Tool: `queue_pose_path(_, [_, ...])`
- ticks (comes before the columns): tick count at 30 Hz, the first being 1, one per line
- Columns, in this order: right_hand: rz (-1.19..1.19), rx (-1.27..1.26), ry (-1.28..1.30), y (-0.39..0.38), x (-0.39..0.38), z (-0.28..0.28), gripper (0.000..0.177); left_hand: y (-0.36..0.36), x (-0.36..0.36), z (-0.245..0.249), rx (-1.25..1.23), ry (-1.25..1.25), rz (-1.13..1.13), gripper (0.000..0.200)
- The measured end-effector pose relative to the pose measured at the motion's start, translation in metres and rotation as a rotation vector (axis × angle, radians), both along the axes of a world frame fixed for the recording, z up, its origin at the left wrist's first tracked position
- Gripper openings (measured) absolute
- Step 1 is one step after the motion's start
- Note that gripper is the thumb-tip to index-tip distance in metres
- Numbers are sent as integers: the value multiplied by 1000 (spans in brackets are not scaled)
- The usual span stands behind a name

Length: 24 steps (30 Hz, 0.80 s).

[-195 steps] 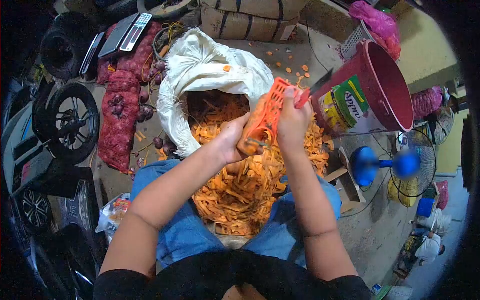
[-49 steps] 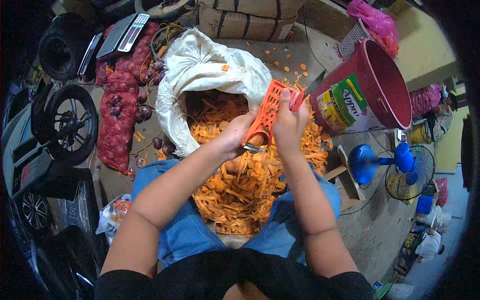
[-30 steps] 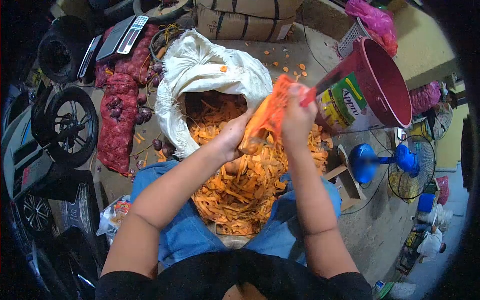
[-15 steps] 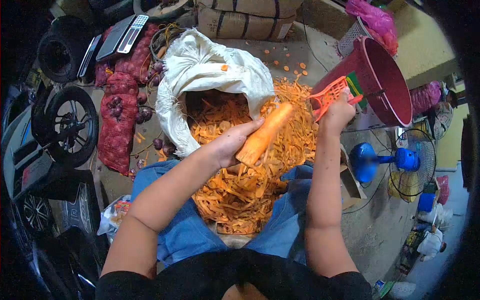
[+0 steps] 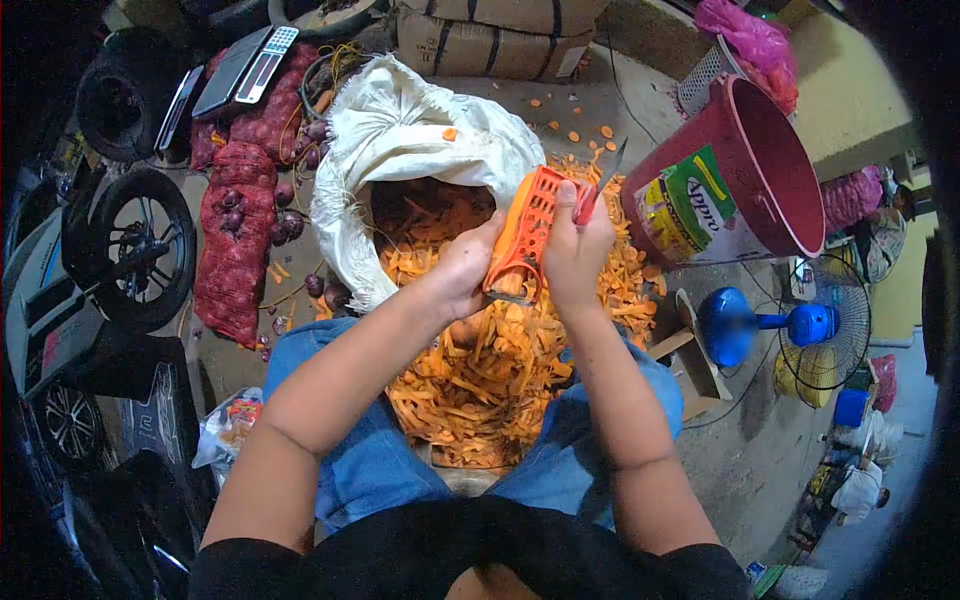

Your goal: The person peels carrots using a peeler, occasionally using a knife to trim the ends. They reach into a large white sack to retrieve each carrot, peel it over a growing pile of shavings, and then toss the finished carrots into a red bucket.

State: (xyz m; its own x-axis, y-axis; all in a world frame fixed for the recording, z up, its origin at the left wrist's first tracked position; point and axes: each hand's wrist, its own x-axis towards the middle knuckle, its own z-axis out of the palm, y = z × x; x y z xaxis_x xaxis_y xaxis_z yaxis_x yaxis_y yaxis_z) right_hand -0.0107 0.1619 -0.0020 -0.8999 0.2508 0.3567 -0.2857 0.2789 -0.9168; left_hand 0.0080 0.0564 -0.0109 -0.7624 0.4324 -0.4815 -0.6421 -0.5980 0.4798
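Note:
My left hand (image 5: pixel 465 268) is closed round a large orange carrot (image 5: pixel 513 222), which slants upward over the peelings. An orange-red slotted peeler (image 5: pixel 537 225) lies against the carrot's right side, and my right hand (image 5: pixel 583 245) grips it. A thin dark blade (image 5: pixel 613 165) sticks up beside the right fingers; where it joins is hard to make out. Beneath both hands is a heap of orange peelings (image 5: pixel 480 390) between my knees. Behind it, a white woven sack (image 5: pixel 430 140) lies with its mouth open, with more peelings inside.
A dark red bucket (image 5: pixel 690 190) leans at the right, near a blue fan (image 5: pixel 812 320) and an open cardboard box (image 5: pixel 692 375). Red net bags of onions (image 5: pixel 235 240) and a motorbike wheel (image 5: pixel 145 250) are at left. A person (image 5: pixel 860 492) is far right.
My right hand has moved left and down from beside the bucket, bringing the peeler onto the carrot. The carrot stands slightly steeper in my left hand.

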Motion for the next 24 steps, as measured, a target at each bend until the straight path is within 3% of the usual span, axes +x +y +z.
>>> queue_pose_path(2, [-33, 51, 0, 1, -1, 2, 24, 1, -1, 1, -10, 88, -39, 40])
queue_pose_path(5, [-68, 102, 1, 3, -3, 2, 25, 5, -1, 8, -48, 29, -27, 40])
queue_pose_path(9, [-8, 8, -80, 4, -4, 2, 25, 5, 0, 3, -90, 14, -21, 40])
queue_pose_path(17, [132, -146, -82, 2, -1, 9, 26, 0, -4, -3, 63, -43, -10, 42])
queue_pose_path(24, [-70, -139, -125, 31, -23, 6, 22, -2, -4, -11, 86, 25, -101, 43])
